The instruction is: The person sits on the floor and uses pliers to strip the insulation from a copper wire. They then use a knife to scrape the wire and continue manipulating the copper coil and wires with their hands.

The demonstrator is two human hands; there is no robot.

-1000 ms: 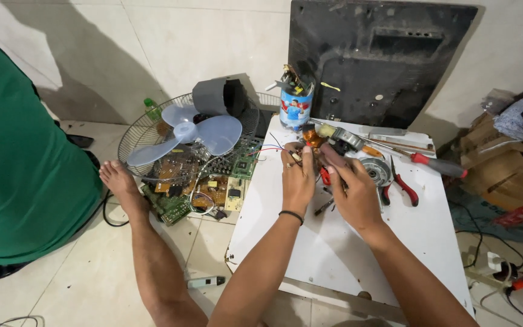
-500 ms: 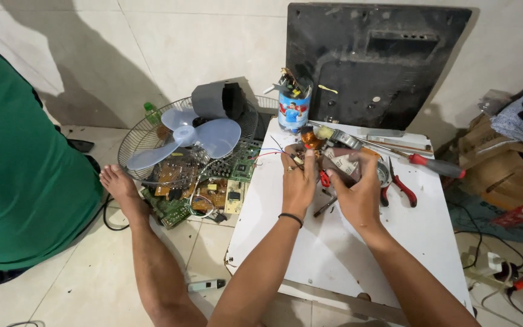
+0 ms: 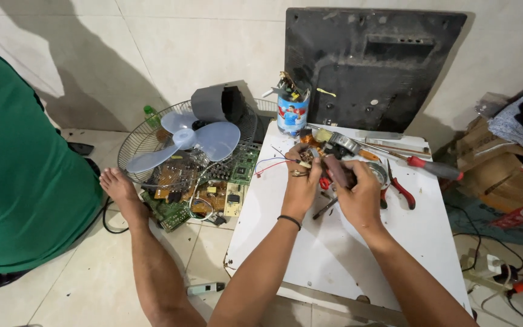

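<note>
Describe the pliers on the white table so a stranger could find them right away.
Start at the white table in front of the black panel. The pliers lie near its far right side, just right of the right hand. Their red handles curve apart, unlike the straight red-handled screwdriver behind them.

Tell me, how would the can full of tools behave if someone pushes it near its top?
The can looks tall and narrow, with tools sticking out above its rim, so it would probably tip rather than slide. It stands close to the white table's back edge.

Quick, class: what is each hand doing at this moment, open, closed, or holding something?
Left hand: closed, pinching a small part with thin wires.
Right hand: closed around a dark, thick tool handle; what tool it is cannot be told.
</note>
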